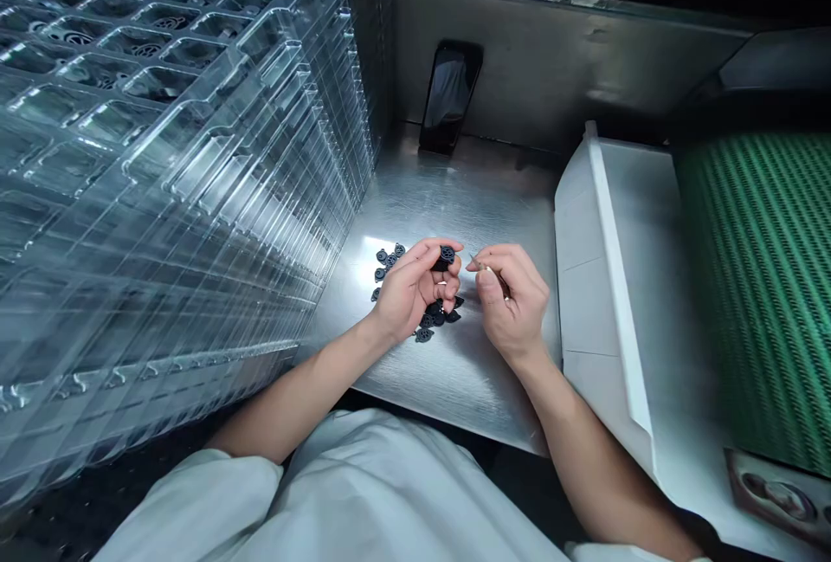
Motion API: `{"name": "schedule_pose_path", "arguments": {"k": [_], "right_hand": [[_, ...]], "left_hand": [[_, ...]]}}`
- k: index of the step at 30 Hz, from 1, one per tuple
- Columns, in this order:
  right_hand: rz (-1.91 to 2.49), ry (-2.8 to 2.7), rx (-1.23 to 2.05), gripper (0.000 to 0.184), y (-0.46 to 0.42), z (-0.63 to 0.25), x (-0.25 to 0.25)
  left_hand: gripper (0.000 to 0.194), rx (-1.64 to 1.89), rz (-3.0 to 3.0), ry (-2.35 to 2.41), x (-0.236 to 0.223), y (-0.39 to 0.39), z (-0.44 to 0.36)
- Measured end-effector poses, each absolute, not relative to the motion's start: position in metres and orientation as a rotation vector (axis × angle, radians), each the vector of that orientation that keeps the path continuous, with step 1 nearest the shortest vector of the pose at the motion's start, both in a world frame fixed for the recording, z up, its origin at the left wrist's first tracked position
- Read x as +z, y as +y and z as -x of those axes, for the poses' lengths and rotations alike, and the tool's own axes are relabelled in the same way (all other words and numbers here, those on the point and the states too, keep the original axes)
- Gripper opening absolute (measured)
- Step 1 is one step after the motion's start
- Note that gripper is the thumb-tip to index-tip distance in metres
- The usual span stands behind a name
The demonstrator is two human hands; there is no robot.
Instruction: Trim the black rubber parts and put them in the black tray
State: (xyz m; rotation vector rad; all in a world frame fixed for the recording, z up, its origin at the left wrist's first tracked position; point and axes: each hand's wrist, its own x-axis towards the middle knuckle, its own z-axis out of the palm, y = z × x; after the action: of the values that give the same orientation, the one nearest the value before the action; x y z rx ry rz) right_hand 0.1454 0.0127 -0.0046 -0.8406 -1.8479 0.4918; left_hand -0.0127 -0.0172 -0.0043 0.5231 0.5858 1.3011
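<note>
My left hand [409, 289] is shut on a small dark round part [445, 257], pinching it upright between thumb and fingers. My right hand [510, 293] pinches a thin pale pointed tool [486, 266], whose tip sits a little to the right of the dark part, not visibly touching it. On the steel table [467, 207], a loose heap of similar dark parts [434, 318] lies beneath and just beyond my left hand. More of them [388, 257] lie scattered to its far side. My left hand hides part of the heap.
A tall stack of clear plastic cavity trays [162, 155] fills the left side, some cavities holding dark parts. A phone [450, 97] leans against the steel back wall [571, 51]. To the right, a white plastic guard [603, 285] runs beside a green ribbed conveyor belt [759, 285].
</note>
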Motion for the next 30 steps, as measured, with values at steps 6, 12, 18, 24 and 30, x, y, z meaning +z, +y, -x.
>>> {"name": "schedule_pose_path", "arguments": {"k": [6,12,18,24,30], "right_hand": [[0.805,-1.842,0.495,0.011,0.011,-0.142,-0.004],[0.811,-1.804,0.527,0.006,0.01,-0.141,-0.004],[0.9,-1.716,0.589,0.004,0.013,-0.144,-0.006],[0.951,-1.727,0.566,0.007,0.015,-0.144,-0.006],[0.924,-1.754,0.544,0.003,0.014,-0.144,-0.006]], "left_hand": [[0.02,1.293,-0.509,0.599,-0.005,-0.018,0.011],[0.023,1.288,-0.569,0.695,-0.002,-0.021,0.005],[0.03,1.263,-0.609,0.672,-0.001,-0.021,0.004],[0.034,1.255,-0.583,0.683,0.001,-0.021,0.003],[0.036,1.255,-0.589,0.757,0.0,-0.021,0.002]]}}
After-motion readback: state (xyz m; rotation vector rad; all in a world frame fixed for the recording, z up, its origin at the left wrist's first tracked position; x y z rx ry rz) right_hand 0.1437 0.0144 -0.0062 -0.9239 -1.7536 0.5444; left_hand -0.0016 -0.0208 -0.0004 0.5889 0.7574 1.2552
